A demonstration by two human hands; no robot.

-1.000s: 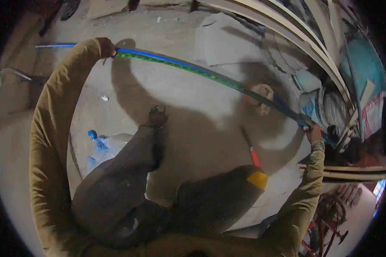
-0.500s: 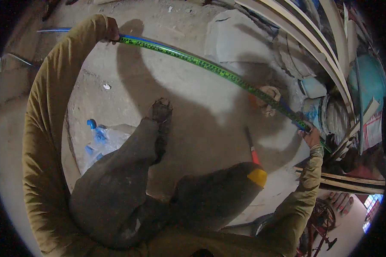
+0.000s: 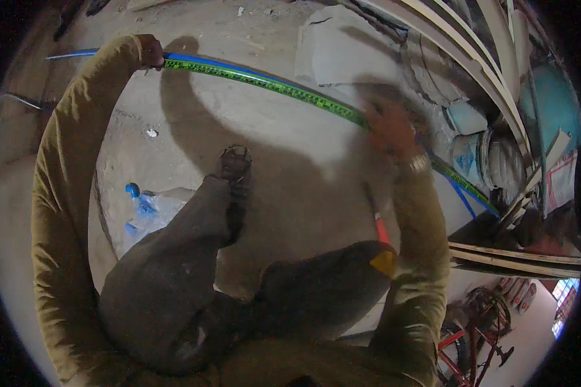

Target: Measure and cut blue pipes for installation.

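Note:
A green measuring tape [image 3: 258, 76] with dark markings stretches across the upper middle, alongside a thin blue pipe or strip [image 3: 71, 53]. The blue piece runs out past my left hand to the far left. At the upper left, my left hand [image 3: 151, 53] is closed around the tape and the blue piece. My right hand [image 3: 394, 132], smeared by motion, is over the tape right of the middle; its fingers cannot be made out. Beyond it, the tape slants down to the right, where another short blue length shows beside it.
A red-handled tool [image 3: 381, 229] lies on the concrete floor near my knee. A clear plastic bag with blue pieces [image 3: 152, 209] rests at left. Long pale strips [image 3: 487, 80], a teal container [image 3: 554, 106] and stacked boards [image 3: 516, 258] crowd the right. A red bicycle [image 3: 474, 345] stands lower right.
My right hand has moved left and up along the tape from its far right part, uncovering that part. My left hand has shifted slightly left and down, still closed on the tape.

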